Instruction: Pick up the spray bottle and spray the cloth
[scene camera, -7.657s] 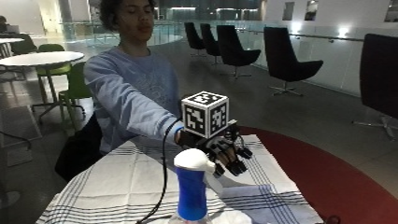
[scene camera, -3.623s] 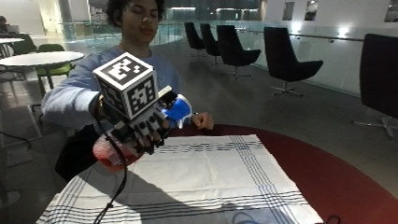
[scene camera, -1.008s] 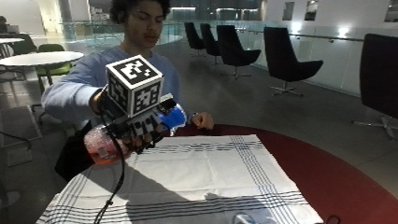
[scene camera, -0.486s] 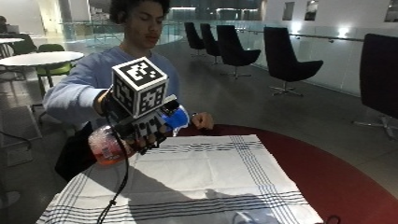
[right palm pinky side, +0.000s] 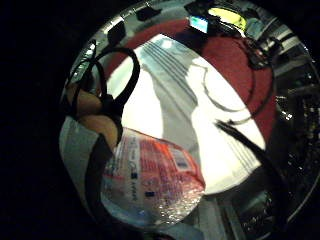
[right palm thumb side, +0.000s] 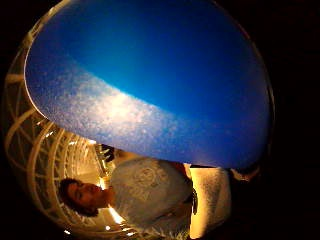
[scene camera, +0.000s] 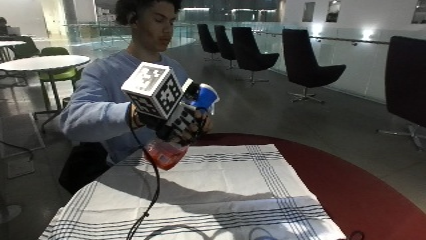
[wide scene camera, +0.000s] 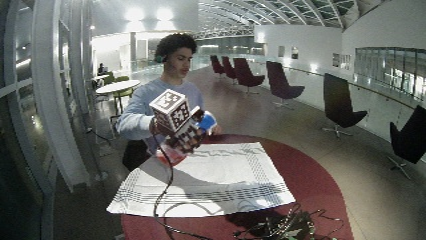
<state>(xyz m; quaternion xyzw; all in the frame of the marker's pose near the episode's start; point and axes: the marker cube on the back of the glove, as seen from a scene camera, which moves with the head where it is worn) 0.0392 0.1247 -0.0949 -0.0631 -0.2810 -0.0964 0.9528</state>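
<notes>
Spray bottle (scene camera: 174, 142) gripped over cloth (scene camera: 226, 195) — red table (scene camera: 373, 200).

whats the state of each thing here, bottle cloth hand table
spray bottle: lifted off the table, tilted with its blue top up and away from the person, held over the cloth's near edge
gloved right hand: raised, fingers curled round the bottle
cloth: spread flat on the table, no wet patch that I can make out
table: red, round, partly covered by the cloth
</notes>
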